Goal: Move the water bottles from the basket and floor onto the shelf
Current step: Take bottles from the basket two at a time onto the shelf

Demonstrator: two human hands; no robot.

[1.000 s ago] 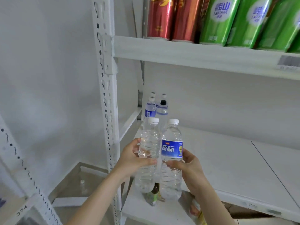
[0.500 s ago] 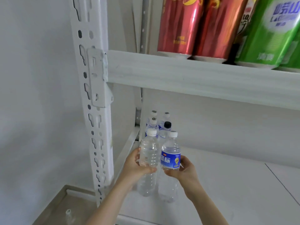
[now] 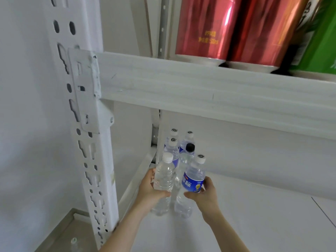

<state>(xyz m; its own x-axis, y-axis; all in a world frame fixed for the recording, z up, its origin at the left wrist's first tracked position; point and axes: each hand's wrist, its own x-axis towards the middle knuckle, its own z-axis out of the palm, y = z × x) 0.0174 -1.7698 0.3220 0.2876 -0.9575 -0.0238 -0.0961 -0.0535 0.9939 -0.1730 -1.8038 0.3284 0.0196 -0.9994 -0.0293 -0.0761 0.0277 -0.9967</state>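
Observation:
My left hand [image 3: 151, 190] grips an unlabelled clear water bottle [image 3: 164, 177] with a white cap. My right hand [image 3: 204, 194] grips a blue-labelled water bottle [image 3: 193, 180], also white-capped. Both bottles stand upright side by side, low over the white shelf board [image 3: 245, 215]; whether their bases touch it I cannot tell. Directly behind them, in the shelf's back left corner, several more water bottles [image 3: 179, 144] stand in a cluster, one with a black cap [image 3: 190, 147].
A white perforated upright post [image 3: 91, 142] rises at the left. The upper shelf beam [image 3: 200, 91] crosses overhead, carrying red cans [image 3: 205, 28] and a green can [image 3: 320, 42]. The floor [image 3: 72, 233] shows at bottom left.
Both hands have carried their bottles deeper into the shelf, toward the cluster in the back corner. My view has moved closer and lower under the upper beam.

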